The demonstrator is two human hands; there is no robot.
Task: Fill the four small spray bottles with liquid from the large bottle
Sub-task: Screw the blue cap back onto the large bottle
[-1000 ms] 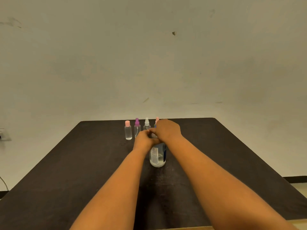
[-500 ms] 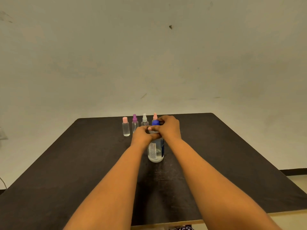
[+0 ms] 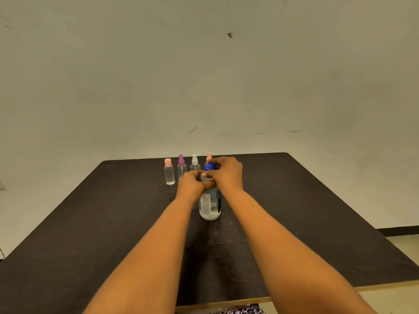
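A large clear bottle (image 3: 209,205) with a white label stands upright mid-table, some liquid in its base. My left hand (image 3: 191,184) grips its upper part. My right hand (image 3: 226,172) holds its blue cap (image 3: 209,167) from the right. Behind stand small bottles in a row: one with a pink cap (image 3: 169,172), one with a purple sprayer (image 3: 181,167), one with a white sprayer (image 3: 195,163), and a pink-topped one (image 3: 208,156) mostly hidden behind my right hand.
The dark table (image 3: 90,223) reaches to a plain wall. Its near edge runs below my forearms. A wall socket shows at the far left edge.
The blue cap, hidden under my right hand a second ago, now shows between my fingers. My view has tilted a little, and the bottle stays in place.
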